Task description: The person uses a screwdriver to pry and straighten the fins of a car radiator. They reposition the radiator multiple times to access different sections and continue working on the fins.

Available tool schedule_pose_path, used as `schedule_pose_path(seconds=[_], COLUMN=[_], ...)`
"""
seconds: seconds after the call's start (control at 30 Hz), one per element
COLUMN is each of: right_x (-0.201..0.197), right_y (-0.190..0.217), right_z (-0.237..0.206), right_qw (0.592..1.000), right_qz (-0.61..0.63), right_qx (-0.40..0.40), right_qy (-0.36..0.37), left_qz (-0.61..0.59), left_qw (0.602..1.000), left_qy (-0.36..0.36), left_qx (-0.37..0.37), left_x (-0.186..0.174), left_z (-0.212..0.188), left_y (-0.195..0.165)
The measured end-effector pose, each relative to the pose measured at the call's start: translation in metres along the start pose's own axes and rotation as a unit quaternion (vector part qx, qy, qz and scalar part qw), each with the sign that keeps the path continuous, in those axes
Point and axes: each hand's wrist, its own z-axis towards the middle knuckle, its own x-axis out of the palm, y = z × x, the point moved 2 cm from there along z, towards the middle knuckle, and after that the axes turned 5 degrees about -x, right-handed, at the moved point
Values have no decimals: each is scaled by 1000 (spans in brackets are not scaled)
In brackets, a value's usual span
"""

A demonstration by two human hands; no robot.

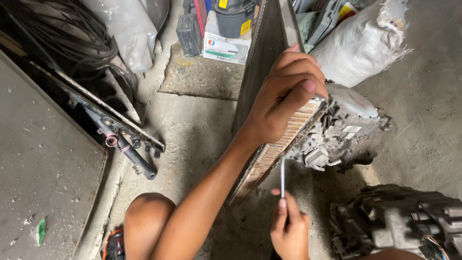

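Head camera looks down at my two hands on a concrete floor. My left hand [284, 94] sits just above centre, fingers curled and clenched over the top edge of a finned radiator core [262, 72], which stands on edge and runs from 12 o'clock down toward 6 o'clock. My right hand [288, 231], at 6 o'clock, pinches a thin metal rod [282, 175] between thumb and fingers; the rod points straight up, its tip just beside the lower fins of the core.

At 3 o'clock from the left hand, a grey cast-metal housing [344, 132] lies touching the core, with small pale rectangular labels on its side. At 4 o'clock sits a second dark engine part [399, 219] with coloured wires at its lower right. My bare knee [144, 212] shows at 7 o'clock.

At 9 o'clock a black bracket with bolts [127, 139] leans by a flat grey panel [43, 159]. At 11 o'clock black cables [62, 33] are heaped. At 12 o'clock stands a white rectangular carton [225, 48] bearing a red-and-blue round mark, and on it a dark canister [234, 17] with yellow labels. At 1 o'clock slumps a white woven sack [361, 43].
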Motion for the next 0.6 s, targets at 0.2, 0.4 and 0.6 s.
schedule_pose_path(seconds=[0.2, 0.4, 0.6], right_x=[-13, -37, -42], right_y=[5, 31, 54], right_z=[-13, 27, 57], right_qw=[1000, 990, 966], right_qz=[-8, -25, -60], right_qx=[8, -120, -227], right_qy=[-12, -73, -106], left_qz=[8, 10, 2], left_qw=[1000, 1000, 1000], left_qy=[7, 2, -3], left_qx=[-5, -11, -11], left_x=[-1, 2, 1], left_z=[1, 1, -1], left_y=[0, 2, 0])
